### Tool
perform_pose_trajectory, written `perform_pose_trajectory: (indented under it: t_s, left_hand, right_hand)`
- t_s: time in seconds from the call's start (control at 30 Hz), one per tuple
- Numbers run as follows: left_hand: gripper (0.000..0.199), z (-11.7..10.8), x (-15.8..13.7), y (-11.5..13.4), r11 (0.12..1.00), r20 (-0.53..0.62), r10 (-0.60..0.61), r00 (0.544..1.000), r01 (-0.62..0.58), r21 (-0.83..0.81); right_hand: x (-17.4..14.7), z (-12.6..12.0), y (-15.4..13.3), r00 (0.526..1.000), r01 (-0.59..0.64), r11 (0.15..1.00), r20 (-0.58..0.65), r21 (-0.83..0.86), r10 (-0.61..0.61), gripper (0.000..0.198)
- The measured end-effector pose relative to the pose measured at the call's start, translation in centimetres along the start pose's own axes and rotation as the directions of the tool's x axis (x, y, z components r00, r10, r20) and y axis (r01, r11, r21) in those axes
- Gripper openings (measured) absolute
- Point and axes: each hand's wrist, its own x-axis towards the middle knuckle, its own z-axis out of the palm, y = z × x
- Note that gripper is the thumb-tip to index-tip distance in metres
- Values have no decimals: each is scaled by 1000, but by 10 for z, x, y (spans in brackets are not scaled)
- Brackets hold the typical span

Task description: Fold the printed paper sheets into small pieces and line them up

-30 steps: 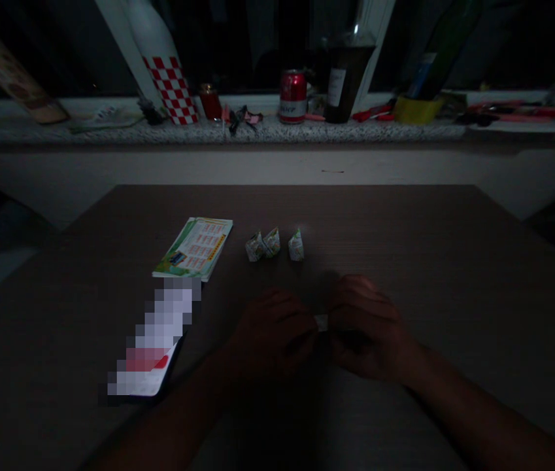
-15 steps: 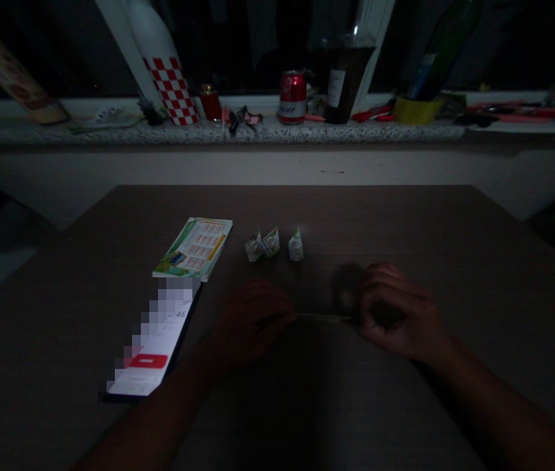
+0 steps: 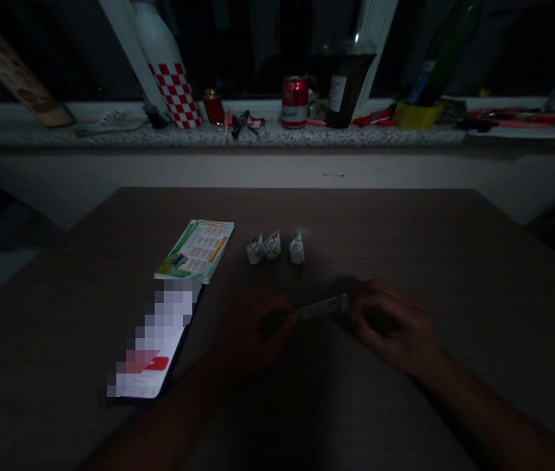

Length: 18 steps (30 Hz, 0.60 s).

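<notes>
My left hand [image 3: 257, 330] is closed in a pinch on the left end of a thin card [image 3: 322, 307], seen nearly edge-on as a pale strip. At the card's raised right end, the thumb and bent fingers of my right hand [image 3: 395, 327] come together; dim light blurs the exact contact. Beyond the hands stand three small folded paper pieces [image 3: 272, 246], two close together and one apart to the right. A stack of printed calendar cards [image 3: 201, 248], green and white, lies to the left.
A lit phone [image 3: 159, 360], partly pixelated, lies on the brown table [image 3: 380, 222] beside my left forearm. On the granite sill [image 3: 267, 137] behind are a checkered bottle [image 3: 176, 91], a red can [image 3: 295, 103], a dark container [image 3: 348, 85] and a yellow pot [image 3: 417, 114].
The card has tilted, its right end rising and more of its face showing. My right hand's fingers have shifted slightly at that end. The view has moved a little.
</notes>
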Motion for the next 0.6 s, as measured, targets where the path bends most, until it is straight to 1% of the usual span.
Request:
perform_pose_trajectory:
  t_s: [0.07,0.23,0.33,0.43,0.6]
  left_hand:
    - [6,2,0,3,999,-5,21,1000,-21,-31]
    - [9,5,0,12,991,25,71,997,-68,-112]
    - [11,7,0,15,986,42,107,993,-100,-131]
    - [12,10,-1,15,982,45,130,990,-122,-142]
    - [14,13,-3,15,977,86,149,985,-133,-169]
  right_hand:
    - [-2,3,-2,1000,-12,1000,5,-12,12,16]
    - [-8,9,-7,997,-78,997,15,-23,78,30]
    - [-7,11,-12,999,-43,999,19,-20,43,36]
    - [-5,12,-15,998,13,1000,57,-1,-13,38]
    - [-6,15,-16,991,89,995,99,55,-94,36]
